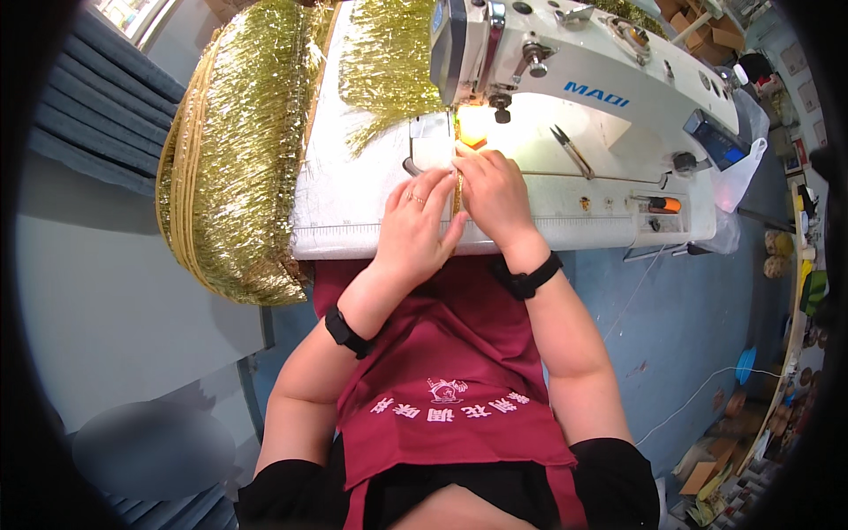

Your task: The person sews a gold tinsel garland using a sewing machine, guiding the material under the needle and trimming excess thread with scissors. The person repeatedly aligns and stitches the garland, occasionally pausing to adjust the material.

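Observation:
A narrow gold trim strip [457,195] runs from under the needle area of a white MAQI sewing machine [596,73] towards the table's front edge. My right hand [497,192] has its fingertips on the strip just before the presser foot area, thumb and forefinger together. From the left, my left hand [419,218], with a ring on one finger, holds the same strip, fingertips close to the right ones. The strip is partly hidden under my fingers. Gold tinsel fringe [391,59] lies left of the needle, its loose strands spread over the white machine bed [358,192].
A thick folded bundle of gold tinsel fringe [245,152] hangs over the table's left end. Right of the needle lie thread snips [573,152]. An orange-handled screwdriver [662,204] sits in the bed's tray. A maroon apron [444,351] covers my lap below the table edge.

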`<state>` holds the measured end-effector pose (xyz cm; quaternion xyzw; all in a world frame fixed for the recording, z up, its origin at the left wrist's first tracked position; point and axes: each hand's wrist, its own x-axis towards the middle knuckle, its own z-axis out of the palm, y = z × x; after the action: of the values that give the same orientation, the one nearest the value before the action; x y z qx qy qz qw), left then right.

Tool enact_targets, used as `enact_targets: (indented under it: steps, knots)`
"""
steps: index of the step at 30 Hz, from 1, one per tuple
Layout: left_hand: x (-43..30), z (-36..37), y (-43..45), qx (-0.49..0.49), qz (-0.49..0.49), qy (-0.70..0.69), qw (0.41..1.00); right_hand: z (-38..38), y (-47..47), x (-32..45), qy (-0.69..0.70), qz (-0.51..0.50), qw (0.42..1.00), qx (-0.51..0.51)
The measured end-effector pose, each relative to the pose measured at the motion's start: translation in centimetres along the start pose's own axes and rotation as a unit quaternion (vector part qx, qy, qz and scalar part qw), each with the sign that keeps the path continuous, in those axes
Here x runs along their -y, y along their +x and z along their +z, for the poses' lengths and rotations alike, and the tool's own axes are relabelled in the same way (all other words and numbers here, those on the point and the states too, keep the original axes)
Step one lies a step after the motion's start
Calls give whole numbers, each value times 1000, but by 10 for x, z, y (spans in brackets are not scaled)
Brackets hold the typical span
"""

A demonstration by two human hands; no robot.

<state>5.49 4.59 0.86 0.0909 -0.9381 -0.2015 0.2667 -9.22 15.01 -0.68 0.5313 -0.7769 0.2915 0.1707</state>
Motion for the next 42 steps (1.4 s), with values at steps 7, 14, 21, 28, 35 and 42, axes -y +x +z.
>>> enact_targets:
  steps: [7, 14, 21, 28, 35, 42]
  knots:
    - [-2, 9, 8, 33, -75, 70, 994, -5, 1, 1, 8, 5, 1000, 16]
    - [4, 15, 21, 73, -65, 67, 993, -21, 4, -8, 112, 54, 991, 52]
    - [10, 18, 32, 111, -79, 100, 986, -72, -1, -72, 4, 123, 992, 4]
    - [24, 9, 31, 77, -92, 107, 987, -85, -17, -119, -63, 183, 980, 36]
    - [67, -16, 21, 27, -125, 161, 979, -80, -20, -131, -102, 174, 978, 57]
    - [95, -41, 11, -20, -158, 154, 975, -79, -20, -113, -70, 259, 963, -7]
